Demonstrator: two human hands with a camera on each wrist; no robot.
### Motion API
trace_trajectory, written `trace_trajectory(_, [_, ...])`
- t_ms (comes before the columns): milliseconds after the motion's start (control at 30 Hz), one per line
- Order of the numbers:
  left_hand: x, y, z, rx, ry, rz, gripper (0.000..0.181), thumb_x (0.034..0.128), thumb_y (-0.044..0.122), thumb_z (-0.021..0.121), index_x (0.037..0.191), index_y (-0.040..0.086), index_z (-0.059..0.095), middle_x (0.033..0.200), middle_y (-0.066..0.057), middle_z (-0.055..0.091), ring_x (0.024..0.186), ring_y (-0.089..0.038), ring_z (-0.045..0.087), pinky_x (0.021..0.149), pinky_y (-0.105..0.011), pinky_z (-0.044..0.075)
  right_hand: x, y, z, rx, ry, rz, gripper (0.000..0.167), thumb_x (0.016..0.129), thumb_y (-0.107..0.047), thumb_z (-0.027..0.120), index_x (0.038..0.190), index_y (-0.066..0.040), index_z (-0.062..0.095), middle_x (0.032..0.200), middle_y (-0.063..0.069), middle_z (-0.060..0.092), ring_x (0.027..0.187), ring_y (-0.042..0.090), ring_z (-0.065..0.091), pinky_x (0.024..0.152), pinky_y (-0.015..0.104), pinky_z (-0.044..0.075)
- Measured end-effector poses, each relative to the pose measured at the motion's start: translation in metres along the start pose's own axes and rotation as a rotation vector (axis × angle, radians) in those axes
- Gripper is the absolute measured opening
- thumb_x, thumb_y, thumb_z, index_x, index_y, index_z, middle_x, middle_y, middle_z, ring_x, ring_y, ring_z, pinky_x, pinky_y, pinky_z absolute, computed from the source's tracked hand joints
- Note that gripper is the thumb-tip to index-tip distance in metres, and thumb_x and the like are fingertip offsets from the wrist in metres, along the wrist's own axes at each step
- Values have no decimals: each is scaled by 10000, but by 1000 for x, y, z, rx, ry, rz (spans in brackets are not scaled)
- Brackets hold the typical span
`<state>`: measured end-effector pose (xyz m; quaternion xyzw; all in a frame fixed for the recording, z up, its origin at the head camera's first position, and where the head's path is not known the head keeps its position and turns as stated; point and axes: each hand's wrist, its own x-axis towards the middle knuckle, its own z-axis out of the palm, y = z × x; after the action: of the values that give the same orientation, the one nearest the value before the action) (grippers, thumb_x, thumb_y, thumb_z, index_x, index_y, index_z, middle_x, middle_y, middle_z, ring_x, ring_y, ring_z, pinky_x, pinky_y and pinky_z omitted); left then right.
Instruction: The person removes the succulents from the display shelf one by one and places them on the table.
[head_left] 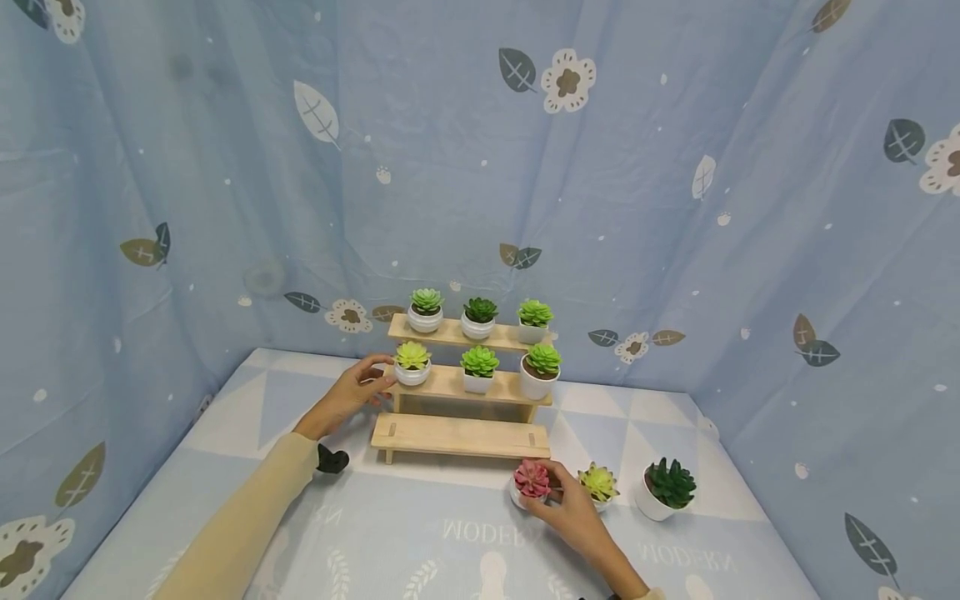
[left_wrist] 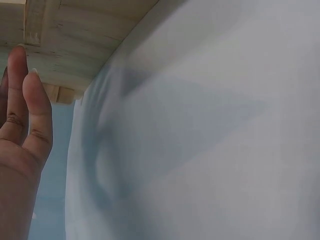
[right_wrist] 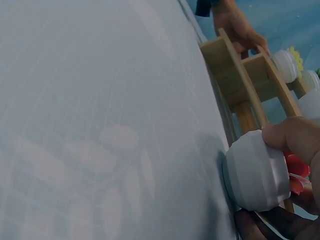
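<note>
My right hand (head_left: 573,512) grips a small white pot holding a red succulent (head_left: 532,479), low over or on the tabletop in front of the shelf. In the right wrist view, thumb and fingers lie around the ribbed white pot (right_wrist: 256,172). At the left end of a three-tier wooden shelf (head_left: 461,435), my left hand (head_left: 352,396) is beside the middle tier, near a yellow-green succulent (head_left: 412,362). Its visible fingers (left_wrist: 37,95) look fairly straight in the left wrist view, just under the wood; whether they touch it is unclear.
Potted green succulents stand on the top and middle tiers, among them a dark green one (head_left: 478,317). Right of my right hand are a yellow-green succulent (head_left: 598,483) and a dark green succulent (head_left: 666,489). A patterned blue curtain (head_left: 450,167) surrounds the cloth-covered table (head_left: 405,517).
</note>
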<state>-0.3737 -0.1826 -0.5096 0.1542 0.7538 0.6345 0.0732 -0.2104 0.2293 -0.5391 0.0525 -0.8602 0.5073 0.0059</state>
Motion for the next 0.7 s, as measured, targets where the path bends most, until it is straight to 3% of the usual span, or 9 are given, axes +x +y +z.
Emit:
trace_trajectory(200, [-1,2,0,-9,-2,-1,595,1017,365,679,1518,155,435,1280,-227,550,1105,-506,624,899,-618,514,1,-5,-5,48,-47,13,698,829,-235,899,1409,-76,544,1261,105,609,1201,256,585,967,320,539])
trace_trajectory(367, [-1,2,-1,-2,-2,1,585,1015,371,683,1507,160,446,1277,-226,553,1097,-494,634,889,-607,520,-1,-11,-12,97,-67,-5,707,823,-207,903,1424,-109,543,1327,102,595,1252,274,566,1001,361,527])
trace_trajectory(700, [-2,4,0,0,-5,-2,575,1021,350,679,1504,145,443,1264,-238,548,1096,-501,631,892,-613,515,3,-26,-24,140,-26,-43,711,828,-166,895,1432,-69,532,1321,149,622,1268,313,576,1082,430,464])
